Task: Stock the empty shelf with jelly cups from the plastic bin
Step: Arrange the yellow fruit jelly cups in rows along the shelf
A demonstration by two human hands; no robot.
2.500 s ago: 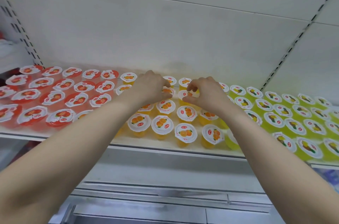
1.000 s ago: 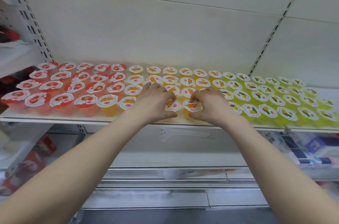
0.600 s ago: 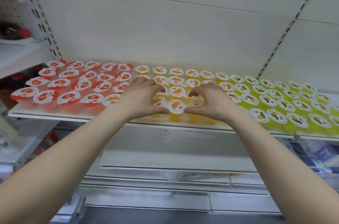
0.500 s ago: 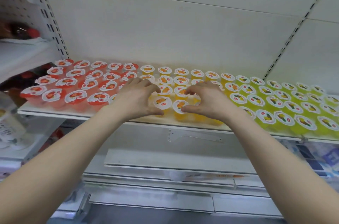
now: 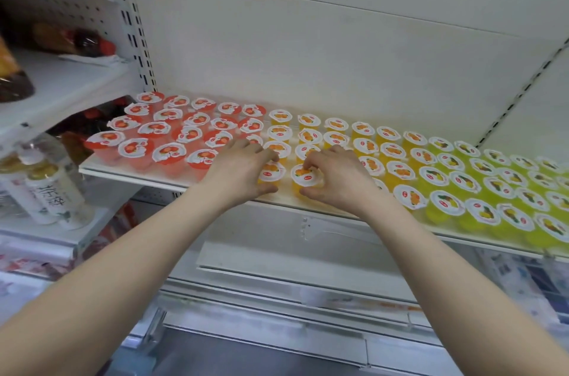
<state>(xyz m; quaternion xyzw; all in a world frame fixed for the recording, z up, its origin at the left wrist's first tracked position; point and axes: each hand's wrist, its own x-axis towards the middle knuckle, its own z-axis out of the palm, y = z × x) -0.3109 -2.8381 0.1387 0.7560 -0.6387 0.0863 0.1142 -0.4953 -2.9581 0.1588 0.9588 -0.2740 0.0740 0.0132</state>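
Two cups in the front row of the shelf point(image 5: 129, 178) are getting handled at once here: your left hand point(image 5: 238, 173) is curling thumb and fingers round the left orange jelly cup point(image 5: 271, 173), and your right hand point(image 5: 338, 180) is wrapping the same way round the right orange jelly cup point(image 5: 303, 176) just beside it. Both are sitting upright in the middle block of orange cups point(image 5: 365, 146), with red cups point(image 5: 172, 132) filling the left side and green cups point(image 5: 498, 190) running off right. Pale drink bottles point(image 5: 52, 194) are standing in the neighbouring bay on the left.
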